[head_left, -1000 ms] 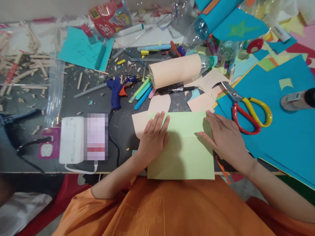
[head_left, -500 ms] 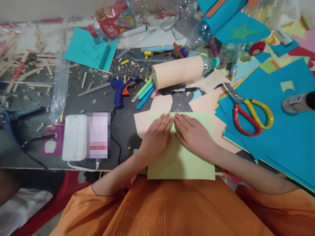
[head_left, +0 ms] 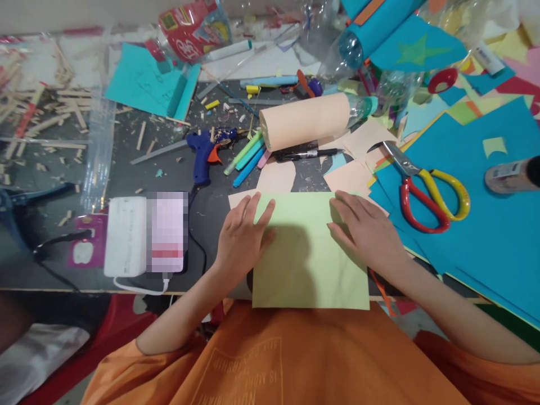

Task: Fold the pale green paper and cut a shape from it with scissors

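A pale green sheet of paper (head_left: 312, 253) lies at the table's front edge, its near end overhanging toward my orange shirt. My left hand (head_left: 243, 233) rests at its upper left corner, fingers spread, some of them past the paper's side. At the upper right corner my right hand (head_left: 367, 228) lies with fingers stretched out on the sheet. Neither hand grips anything. Peach paper pieces (head_left: 276, 177) show beyond and under the green sheet. Farther back lies a bottle wrapped in peach paper (head_left: 306, 121).
Red-and-yellow-handled scissors (head_left: 424, 188) lie on blue sheets (head_left: 476, 247) at right, near a small bottle (head_left: 512, 175). Left are a blue glue gun (head_left: 205, 154), markers (head_left: 248, 163), a white power bank (head_left: 126, 236) and a phone (head_left: 167, 230). Wood sticks (head_left: 46, 121) litter the far left.
My hands have slid apart along the paper's far edge, from its middle out to the two corners. The green sheet has stayed in place.
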A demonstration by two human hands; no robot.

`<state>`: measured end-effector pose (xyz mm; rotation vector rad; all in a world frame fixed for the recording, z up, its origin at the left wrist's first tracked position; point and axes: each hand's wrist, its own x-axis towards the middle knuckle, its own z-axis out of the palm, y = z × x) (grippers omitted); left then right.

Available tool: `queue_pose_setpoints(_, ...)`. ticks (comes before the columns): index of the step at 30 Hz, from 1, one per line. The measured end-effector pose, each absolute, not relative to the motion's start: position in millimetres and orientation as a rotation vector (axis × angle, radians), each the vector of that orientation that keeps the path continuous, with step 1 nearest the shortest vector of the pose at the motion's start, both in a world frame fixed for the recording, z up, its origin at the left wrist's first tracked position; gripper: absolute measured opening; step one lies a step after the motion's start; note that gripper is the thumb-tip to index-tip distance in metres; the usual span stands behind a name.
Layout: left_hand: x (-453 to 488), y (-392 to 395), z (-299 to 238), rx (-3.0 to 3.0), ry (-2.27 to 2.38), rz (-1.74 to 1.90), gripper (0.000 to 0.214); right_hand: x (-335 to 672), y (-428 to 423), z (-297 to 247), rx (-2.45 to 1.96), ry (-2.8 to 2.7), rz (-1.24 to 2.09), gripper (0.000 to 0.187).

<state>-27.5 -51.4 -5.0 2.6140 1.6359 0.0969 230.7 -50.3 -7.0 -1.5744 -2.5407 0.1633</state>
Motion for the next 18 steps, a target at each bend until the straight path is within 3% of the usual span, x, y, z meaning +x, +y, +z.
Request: queue_pose_setpoints(18,-27,-48,1,2.506,1.652,0.011,0.045,255,-60,-2,-1.674,-2.606,0.009,0.047)
